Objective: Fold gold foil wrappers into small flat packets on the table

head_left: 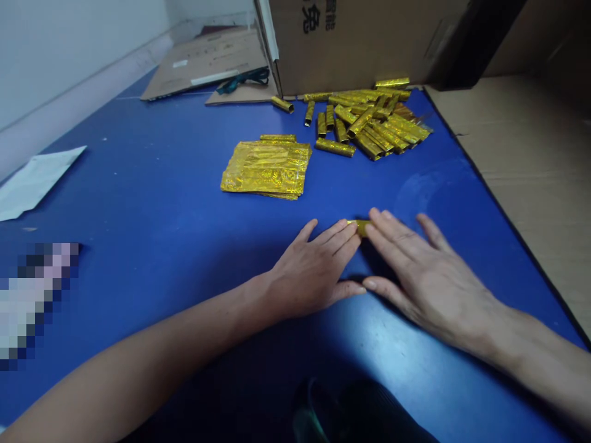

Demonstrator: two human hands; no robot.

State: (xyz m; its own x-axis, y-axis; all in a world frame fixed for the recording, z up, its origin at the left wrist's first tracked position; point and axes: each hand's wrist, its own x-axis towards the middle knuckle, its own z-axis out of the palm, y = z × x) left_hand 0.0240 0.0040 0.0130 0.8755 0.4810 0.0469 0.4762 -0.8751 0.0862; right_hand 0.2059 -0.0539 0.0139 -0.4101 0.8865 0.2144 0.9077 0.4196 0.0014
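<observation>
Head view, foil tube, half-hidden by hands

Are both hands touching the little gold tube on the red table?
Not quite: the table is blue, not red, as the head view shows. The rest is right: the left hand and the right hand are both touching the little gold tube.
</observation>
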